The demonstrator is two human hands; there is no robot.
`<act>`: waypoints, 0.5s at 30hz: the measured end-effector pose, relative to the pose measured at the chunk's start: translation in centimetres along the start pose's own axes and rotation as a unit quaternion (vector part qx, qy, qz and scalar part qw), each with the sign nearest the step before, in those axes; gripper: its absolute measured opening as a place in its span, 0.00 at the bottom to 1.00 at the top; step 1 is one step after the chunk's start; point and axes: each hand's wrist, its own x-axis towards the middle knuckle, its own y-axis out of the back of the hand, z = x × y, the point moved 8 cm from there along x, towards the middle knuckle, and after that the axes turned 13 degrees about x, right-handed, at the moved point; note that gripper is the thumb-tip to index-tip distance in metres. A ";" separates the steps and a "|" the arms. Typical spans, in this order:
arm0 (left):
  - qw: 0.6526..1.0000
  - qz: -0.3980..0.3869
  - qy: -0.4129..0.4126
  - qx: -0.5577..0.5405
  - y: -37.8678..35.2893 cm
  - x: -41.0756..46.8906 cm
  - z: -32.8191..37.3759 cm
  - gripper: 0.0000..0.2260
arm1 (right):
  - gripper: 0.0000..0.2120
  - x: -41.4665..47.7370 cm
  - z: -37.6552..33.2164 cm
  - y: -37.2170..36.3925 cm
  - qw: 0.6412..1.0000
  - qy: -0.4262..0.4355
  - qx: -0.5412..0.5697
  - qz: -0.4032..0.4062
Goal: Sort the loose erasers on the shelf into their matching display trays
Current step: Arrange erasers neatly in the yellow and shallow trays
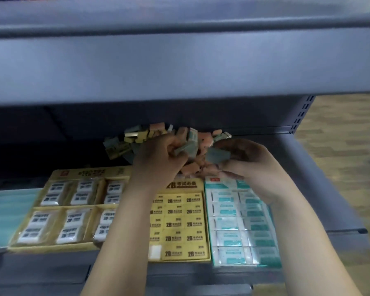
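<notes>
Two hands, one eraser each, over the loose eraser pile at centre frame, at the back of the grey shelf.
The left hand grips a grey-green eraser. The right hand pinches a second grey-green eraser. The hands are close but apart. Three trays sit below. The left yellow tray has six compartments of white erasers. The middle yellow tray shows "2B" erasers, three per row. The teal-and-white tray holds two columns. Finer print is blurred.

A big grey metal top shelf hangs over the lower shelf, it is dark at the back between them, a grey post with little slots stands at the right, and a light brown wood floor shows beside it.
</notes>
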 end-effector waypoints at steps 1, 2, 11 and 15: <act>1.000 -0.007 0.015 -0.022 0.5 -0.7 -1.1 0.06 | 0.16 0.0 -0.1 -1.2 1.000 -0.010 0.023 -0.013; 0.999 -0.015 0.029 -0.038 1.0 -1.4 -2.2 0.07 | 0.15 -0.1 -0.1 -2.6 0.998 -0.023 0.046 -0.027; 0.996 0.033 0.074 -0.025 8.4 -5.5 -12.0 0.04 | 0.09 1.0 1.1 -13.7 0.996 -0.010 -0.082 -0.034; 0.996 0.048 0.072 -0.029 11.7 -7.3 -16.8 0.05 | 0.07 1.6 1.6 -19.6 0.995 -0.014 -0.084 -0.055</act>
